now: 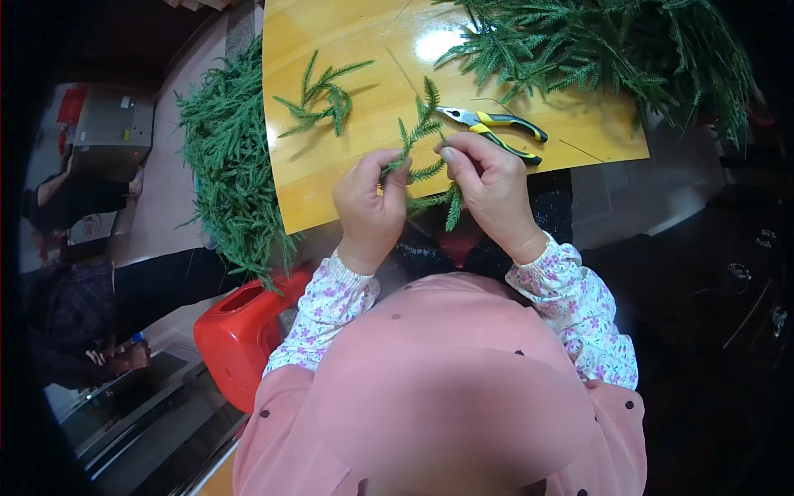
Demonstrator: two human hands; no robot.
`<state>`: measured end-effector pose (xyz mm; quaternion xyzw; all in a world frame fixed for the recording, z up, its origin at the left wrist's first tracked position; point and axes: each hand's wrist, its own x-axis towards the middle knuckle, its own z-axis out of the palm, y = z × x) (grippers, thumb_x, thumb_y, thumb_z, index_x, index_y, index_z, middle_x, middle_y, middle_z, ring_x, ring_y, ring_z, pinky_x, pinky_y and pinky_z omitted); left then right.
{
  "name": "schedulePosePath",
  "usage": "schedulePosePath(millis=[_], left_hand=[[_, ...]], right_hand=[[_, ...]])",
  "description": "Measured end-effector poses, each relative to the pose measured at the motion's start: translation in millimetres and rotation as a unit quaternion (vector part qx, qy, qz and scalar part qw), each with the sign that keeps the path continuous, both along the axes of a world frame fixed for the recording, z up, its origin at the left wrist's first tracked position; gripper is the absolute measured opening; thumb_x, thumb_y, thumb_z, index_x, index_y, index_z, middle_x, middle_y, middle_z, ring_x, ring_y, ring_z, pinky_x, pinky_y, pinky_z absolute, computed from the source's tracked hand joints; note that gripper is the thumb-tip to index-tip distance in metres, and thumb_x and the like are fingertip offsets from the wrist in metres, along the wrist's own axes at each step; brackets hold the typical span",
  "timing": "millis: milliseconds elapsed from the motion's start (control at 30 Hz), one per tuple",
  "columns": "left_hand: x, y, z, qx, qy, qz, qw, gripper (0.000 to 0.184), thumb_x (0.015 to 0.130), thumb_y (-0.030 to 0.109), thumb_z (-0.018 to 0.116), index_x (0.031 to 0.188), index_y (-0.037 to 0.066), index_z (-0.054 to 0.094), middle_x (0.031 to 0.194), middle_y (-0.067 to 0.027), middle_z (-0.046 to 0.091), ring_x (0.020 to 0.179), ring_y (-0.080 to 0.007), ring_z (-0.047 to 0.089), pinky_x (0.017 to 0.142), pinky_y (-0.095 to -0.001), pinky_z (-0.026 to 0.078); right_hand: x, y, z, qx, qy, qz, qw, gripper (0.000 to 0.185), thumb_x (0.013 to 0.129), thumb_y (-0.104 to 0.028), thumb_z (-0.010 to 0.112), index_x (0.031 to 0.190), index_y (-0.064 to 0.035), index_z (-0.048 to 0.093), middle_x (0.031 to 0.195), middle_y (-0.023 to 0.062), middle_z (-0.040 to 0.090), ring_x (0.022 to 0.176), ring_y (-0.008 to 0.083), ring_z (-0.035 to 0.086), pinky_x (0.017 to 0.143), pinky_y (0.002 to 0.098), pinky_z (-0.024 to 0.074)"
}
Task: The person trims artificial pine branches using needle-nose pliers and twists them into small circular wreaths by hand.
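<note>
Between my two hands is a green artificial pine sprig, bent into a curve above the near edge of the yellow table. My left hand pinches its stem between thumb and fingers. Opposite it, my right hand pinches another part of the sprig, with the fingertips closed. Some lower needles hang below the hands. Just beyond my right hand lie pliers with yellow and black handles, their jaws pointing left. A second pine sprig, shaped roughly into a ring, rests on the table to the left.
A large heap of pine greenery covers the table's far right. Another green pile stands along the left edge. A red plastic stool is at lower left. Farther left are a cardboard box and other people, partly visible.
</note>
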<state>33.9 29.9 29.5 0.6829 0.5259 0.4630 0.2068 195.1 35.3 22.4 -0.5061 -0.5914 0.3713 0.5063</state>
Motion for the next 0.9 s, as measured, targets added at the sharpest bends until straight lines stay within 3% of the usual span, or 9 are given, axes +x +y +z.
schedulePosePath(millis=[33, 167, 367, 467, 567, 667, 767, 900], left_hand=[[1, 0, 4, 0.014, 0.02, -0.006, 1.0, 0.01, 0.087, 0.008, 0.066, 0.093, 0.001, 0.061, 0.075, -0.0126, 0.064, 0.059, -0.0196, 0.063, 0.054, -0.0285, 0.047], [-2, 2, 3, 0.05, 0.055, -0.036, 0.997, 0.011, 0.087, 0.008, 0.067, 0.091, 0.0, 0.061, 0.071, -0.0109, 0.061, 0.059, -0.0207, 0.061, 0.054, -0.0298, 0.046], [-2, -2, -2, -0.061, -0.04, -0.048, 0.996, 0.011, 0.088, 0.009, 0.065, 0.09, -0.001, 0.061, 0.07, -0.0096, 0.059, 0.056, -0.019, 0.059, 0.053, -0.0292, 0.044], [-2, -3, 2, -0.128, -0.062, -0.072, 0.987, 0.014, 0.091, 0.014, 0.063, 0.089, 0.0, 0.062, 0.07, -0.0069, 0.059, 0.058, -0.0133, 0.057, 0.053, -0.0275, 0.043], [-7, -2, 0, -0.257, -0.151, -0.085, 0.951, 0.019, 0.094, 0.02, 0.061, 0.088, 0.001, 0.062, 0.072, -0.0032, 0.06, 0.059, -0.0078, 0.053, 0.053, -0.0248, 0.042], [-6, -1, 1, -0.29, -0.21, -0.117, 0.926, 0.024, 0.095, 0.024, 0.06, 0.087, 0.002, 0.062, 0.071, -0.0003, 0.059, 0.06, -0.0046, 0.051, 0.052, -0.022, 0.04], [-7, 2, -3, -0.305, -0.222, -0.141, 0.915, 0.03, 0.098, 0.026, 0.054, 0.079, 0.003, 0.057, 0.07, -0.0022, 0.058, 0.06, -0.0069, 0.052, 0.054, -0.0205, 0.04], [-15, 5, -6, -0.368, -0.244, -0.176, 0.88, 0.031, 0.097, 0.025, 0.053, 0.075, 0.004, 0.057, 0.064, 0.0004, 0.055, 0.052, -0.0051, 0.047, 0.047, -0.0214, 0.039]], right_hand=[[1, 0, 5, -0.001, -0.022, -0.013, 1.0, 0.011, 0.084, -0.008, 0.065, 0.089, 0.0016, 0.066, 0.078, 0.0166, 0.065, 0.068, 0.0303, 0.064, 0.061, 0.0345, 0.0491], [4, 0, 9, 0.063, -0.081, 0.017, 0.995, 0.011, 0.082, -0.008, 0.066, 0.088, 0.0006, 0.065, 0.078, 0.0151, 0.064, 0.07, 0.0309, 0.063, 0.062, 0.0358, 0.0492], [5, 0, 8, 0.121, -0.165, 0.061, 0.977, 0.009, 0.08, -0.01, 0.066, 0.085, -0.0025, 0.064, 0.076, 0.0123, 0.061, 0.071, 0.031, 0.062, 0.062, 0.0392, 0.0492], [5, 0, 5, 0.155, -0.193, 0.073, 0.966, 0.008, 0.08, -0.01, 0.066, 0.084, -0.0033, 0.063, 0.074, 0.0111, 0.059, 0.068, 0.0304, 0.061, 0.061, 0.0389, 0.0494], [7, -1, 7, 0.168, -0.233, 0.087, 0.954, 0.007, 0.078, -0.009, 0.064, 0.082, -0.0041, 0.06, 0.072, 0.0097, 0.057, 0.067, 0.0292, 0.061, 0.059, 0.0378, 0.0494], [8, -2, 5, 0.18, -0.278, 0.094, 0.939, 0.006, 0.076, -0.009, 0.062, 0.078, -0.0054, 0.057, 0.07, 0.0083, 0.055, 0.066, 0.0273, 0.061, 0.057, 0.0368, 0.0495], [8, -5, 10, 0.196, -0.316, 0.107, 0.922, 0.006, 0.074, -0.01, 0.061, 0.075, -0.0068, 0.056, 0.07, 0.0071, 0.054, 0.066, 0.025, 0.061, 0.056, 0.0356, 0.0494], [6, -7, 14, 0.233, -0.357, 0.109, 0.898, 0.007, 0.074, -0.012, 0.06, 0.075, -0.0077, 0.056, 0.07, 0.0049, 0.053, 0.068, 0.0218, 0.06, 0.055, 0.034, 0.0489]])
